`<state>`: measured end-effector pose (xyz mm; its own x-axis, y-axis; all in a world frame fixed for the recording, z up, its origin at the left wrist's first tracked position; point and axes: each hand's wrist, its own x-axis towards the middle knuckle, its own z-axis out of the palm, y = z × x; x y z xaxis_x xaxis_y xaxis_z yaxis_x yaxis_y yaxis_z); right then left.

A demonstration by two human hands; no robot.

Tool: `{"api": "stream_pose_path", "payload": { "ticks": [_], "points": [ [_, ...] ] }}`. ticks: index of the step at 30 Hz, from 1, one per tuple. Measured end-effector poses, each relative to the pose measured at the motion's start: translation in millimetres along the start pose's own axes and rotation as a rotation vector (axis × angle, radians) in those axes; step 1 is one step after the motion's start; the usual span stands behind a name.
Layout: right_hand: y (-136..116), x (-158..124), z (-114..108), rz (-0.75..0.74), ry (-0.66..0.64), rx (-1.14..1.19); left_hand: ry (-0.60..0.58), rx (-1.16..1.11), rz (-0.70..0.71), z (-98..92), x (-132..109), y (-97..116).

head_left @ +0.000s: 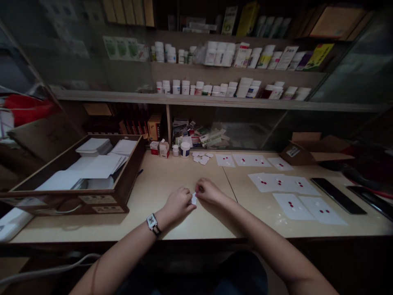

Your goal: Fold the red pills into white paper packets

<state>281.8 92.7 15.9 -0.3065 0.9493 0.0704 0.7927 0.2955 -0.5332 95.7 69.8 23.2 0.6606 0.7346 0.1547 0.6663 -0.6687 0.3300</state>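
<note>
Near the middle of the wooden counter [159,174], my left hand [178,205] and my right hand [208,191] meet around a small white paper piece [194,198]. My left fingers are curled on its left side, and my right thumb and fingers pinch its upper right. To the right lie several white paper sheets, among them one sheet [291,205] with red and white pills on it. Small white pieces [201,158] lie in a pile beyond my hands, beside a white jar with a dark blue label [185,149].
A wooden drawer [121,184] with white paper stacks stands at the left. Two dark phones, one nearer [337,196], and an open cardboard box [296,153] are at the right. Shelves of medicine bottles [221,53] rise behind the counter.
</note>
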Motion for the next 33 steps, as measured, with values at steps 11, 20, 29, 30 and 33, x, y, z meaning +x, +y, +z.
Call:
{"api": "stream_pose_path", "payload": {
  "ticks": [11, 20, 29, 30, 33],
  "points": [
    [-15.9, 18.4, -10.9, 0.082, -0.183, 0.151, 0.092, -0.477, -0.352, 8.6, 12.4, -11.5],
    [-18.1, 13.0, -1.5, 0.179, -0.042, 0.838, 0.147, -1.014, -0.508, 4.3, 23.2, -21.3],
    [-14.4, 17.3, 21.3, 0.141, 0.33, 0.851, -0.025, -1.186, -0.574, -6.6, 48.7, -40.3],
    [-14.2, 16.4, 22.3, 0.121, 0.358, 0.802, -0.004, -1.252, -0.603, -5.9, 48.7, -39.7],
    [-15.2, 11.9, 22.1, 0.016, 0.411, 0.608, 0.039, -1.386, -0.639, -3.7, 45.3, -36.2]
  ]
}}
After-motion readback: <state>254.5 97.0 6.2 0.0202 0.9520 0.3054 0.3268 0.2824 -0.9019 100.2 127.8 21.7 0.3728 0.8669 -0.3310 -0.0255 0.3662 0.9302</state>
